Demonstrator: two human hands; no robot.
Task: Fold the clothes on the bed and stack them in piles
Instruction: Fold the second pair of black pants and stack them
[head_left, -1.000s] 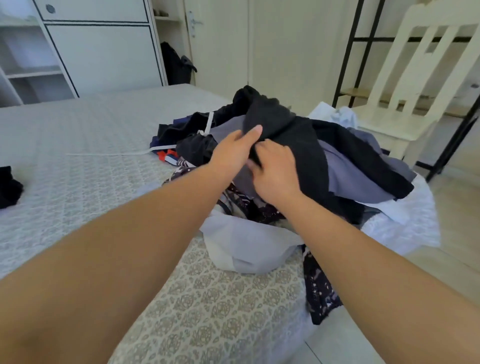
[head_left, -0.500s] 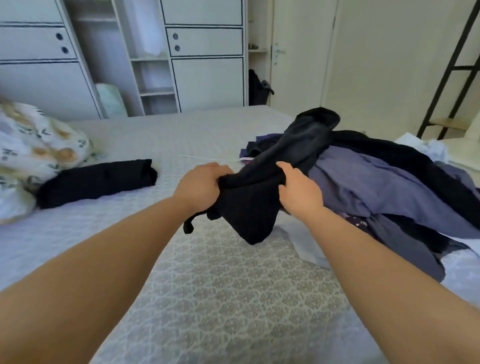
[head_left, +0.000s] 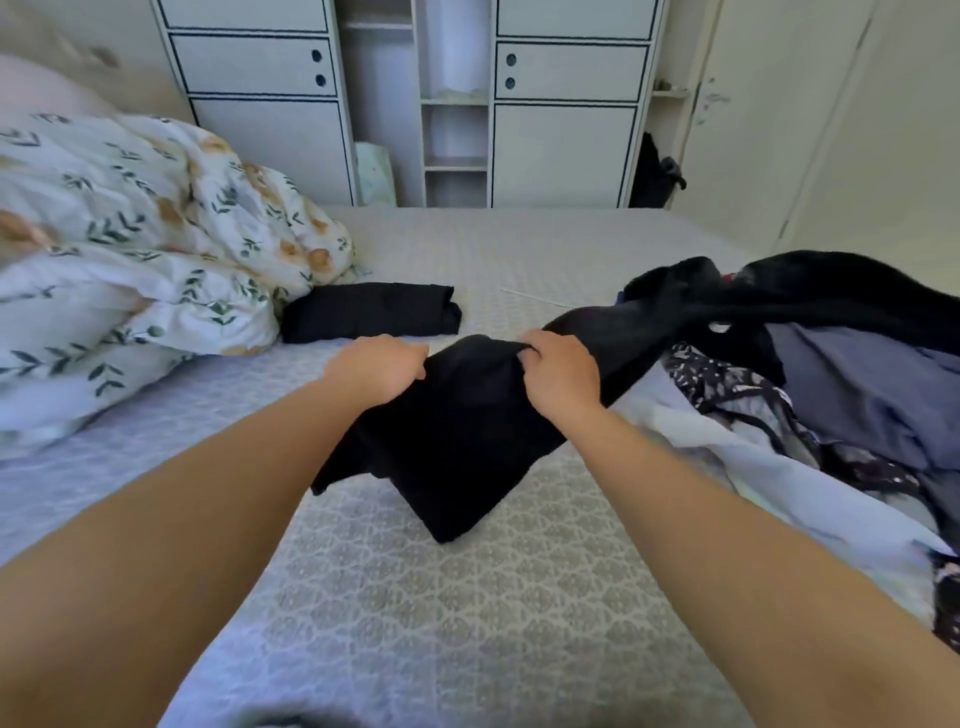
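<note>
Both hands grip the same black soft fabric garment (head_left: 467, 415) near the centre of the view: the left hand (head_left: 376, 366) has its fingers curled over the cloth's left edge, and the right hand (head_left: 558, 371) has its fingers bunched around a fold along the top edge, so neither hand is spread at all. The garment hangs between and below the hands, its lowest corner touching the grey patterned bed cover (head_left: 467, 623) toward six o'clock, while a long part of it trails toward two o'clock into the heap of unfolded clothes (head_left: 831, 374) at three o'clock. That heap holds more black fabric on top, a slate-blue piece, a dark floral-print piece and pale lilac cloth beneath, all lying on the right side of the bed. At eleven o'clock, beyond the left hand and apart from it, a folded black garment (head_left: 369, 312) lies flat on the cover, just beside the white floral-print duvet (head_left: 156, 249) bundled at nine to ten o'clock. At twelve o'clock, past the far edge of the bed, stands a white wardrobe with dark-outlined doors (head_left: 566, 150) and open shelves in its middle; a dark bag (head_left: 654, 171) hangs beside it toward one o'clock, next to a pale door (head_left: 753, 130).
</note>
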